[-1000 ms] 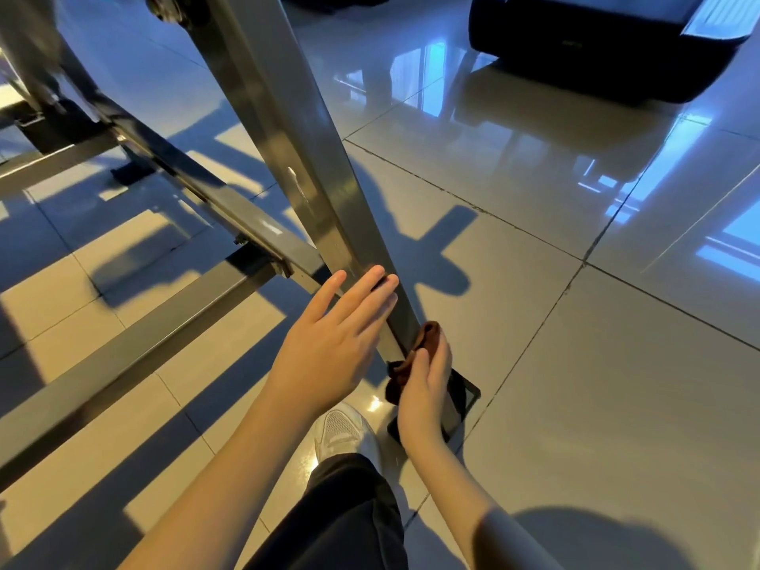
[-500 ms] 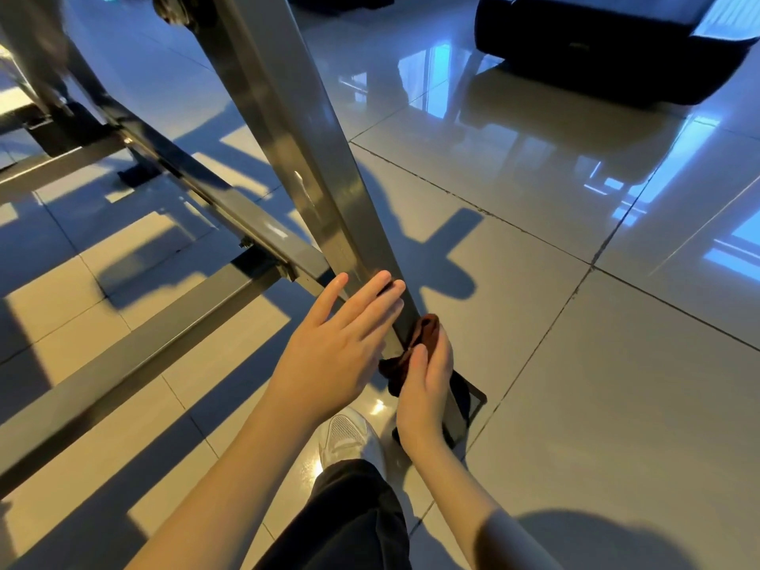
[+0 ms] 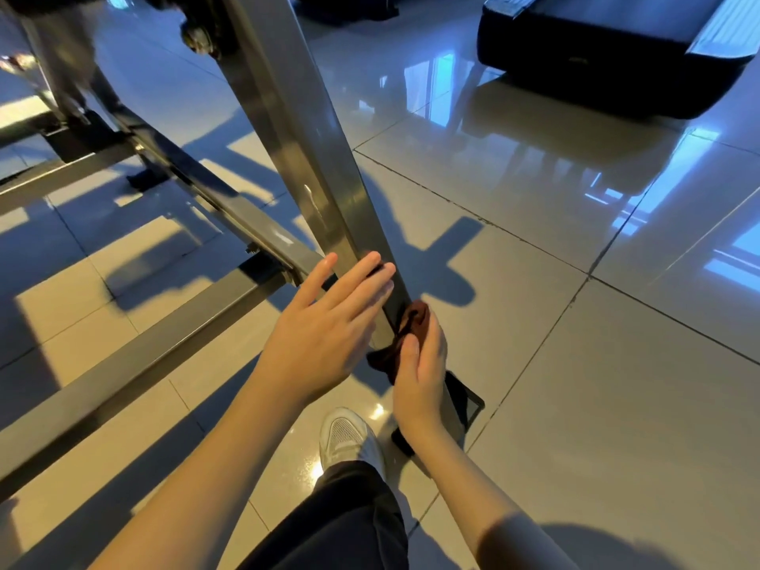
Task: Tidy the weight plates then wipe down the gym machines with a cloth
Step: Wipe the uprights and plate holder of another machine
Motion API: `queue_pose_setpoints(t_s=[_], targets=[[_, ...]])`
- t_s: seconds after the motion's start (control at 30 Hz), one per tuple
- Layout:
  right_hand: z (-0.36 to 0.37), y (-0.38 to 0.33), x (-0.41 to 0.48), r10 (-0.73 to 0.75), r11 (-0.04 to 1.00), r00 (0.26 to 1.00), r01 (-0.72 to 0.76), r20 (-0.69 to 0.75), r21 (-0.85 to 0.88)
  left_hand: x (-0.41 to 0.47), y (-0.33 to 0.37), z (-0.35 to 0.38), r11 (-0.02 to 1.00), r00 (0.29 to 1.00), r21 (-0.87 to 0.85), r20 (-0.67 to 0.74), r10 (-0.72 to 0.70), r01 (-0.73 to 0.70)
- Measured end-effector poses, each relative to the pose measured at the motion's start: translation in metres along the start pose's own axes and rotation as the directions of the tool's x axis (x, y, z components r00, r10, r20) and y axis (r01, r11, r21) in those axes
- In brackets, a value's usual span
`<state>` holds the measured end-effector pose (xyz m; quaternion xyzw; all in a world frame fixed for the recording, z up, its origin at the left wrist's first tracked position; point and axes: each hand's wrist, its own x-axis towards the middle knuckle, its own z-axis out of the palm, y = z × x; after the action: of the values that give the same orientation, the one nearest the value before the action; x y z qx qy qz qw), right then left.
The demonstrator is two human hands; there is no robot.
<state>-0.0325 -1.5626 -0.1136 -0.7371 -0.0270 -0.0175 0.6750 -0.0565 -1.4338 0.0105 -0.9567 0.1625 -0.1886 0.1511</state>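
Fingers of the left hand are straight and slightly spread, tips laid against the slanted grey steel machine post. The right hand, lower down, curls round a crumpled dark brown cloth and presses it to the post just above the black foot plate. Glossy beige floor tiles carry hard shadows. A low black machine base stands well apart. A white mesh shoe is near the post's foot.
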Motion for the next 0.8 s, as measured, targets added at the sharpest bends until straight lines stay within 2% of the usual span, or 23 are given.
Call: queue_pose_setpoints(t_s=[0.03,0.13,0.2,0.33,0.43,0.5,0.57,0.63,0.8], targets=[[-0.006,0.011,-0.002,0.019,1.0,1.0,-0.019,0.002,-0.01,0.0,0.0,-0.001,1.0,1.0,-0.001,0.001,0.001,-0.001],[-0.018,0.037,-0.007,0.253,0.967,0.967,-0.253,-0.032,0.017,-0.001,-0.002,-0.004,1.0,1.0,-0.005,0.021,0.005,-0.005],[-0.016,0.026,-0.002,0.299,0.954,0.952,-0.297,-0.067,0.038,-0.002,-0.005,-0.004,1.0,0.999,0.005,0.032,0.016,-0.016],[0.002,-0.027,0.023,0.135,0.99,0.99,-0.136,0.026,0.04,0.003,-0.014,-0.008,1.0,1.0,0.015,0.012,0.027,-0.027],[-0.001,-0.033,0.02,0.02,1.0,0.993,-0.022,0.119,0.014,0.006,-0.022,-0.014,0.999,0.999,0.042,-0.03,0.013,-0.012],[-0.011,-0.016,0.006,0.05,0.998,0.994,-0.048,0.1,-0.029,0.006,-0.028,-0.018,0.999,0.998,0.047,-0.058,0.013,-0.01],[-0.012,-0.003,-0.001,0.149,0.985,0.988,-0.146,0.032,-0.089,0.004,-0.034,-0.021,0.998,0.997,0.063,-0.074,0.032,-0.028],[-0.003,-0.015,0.009,0.168,0.98,0.985,-0.17,-0.027,-0.106,0.004,-0.038,-0.021,0.996,0.995,0.071,-0.083,0.055,-0.049],[0.014,-0.076,0.046,-0.089,0.992,0.988,0.099,0.124,-0.08,0.007,-0.04,-0.023,0.998,0.992,0.059,-0.125,0.016,-0.008]])
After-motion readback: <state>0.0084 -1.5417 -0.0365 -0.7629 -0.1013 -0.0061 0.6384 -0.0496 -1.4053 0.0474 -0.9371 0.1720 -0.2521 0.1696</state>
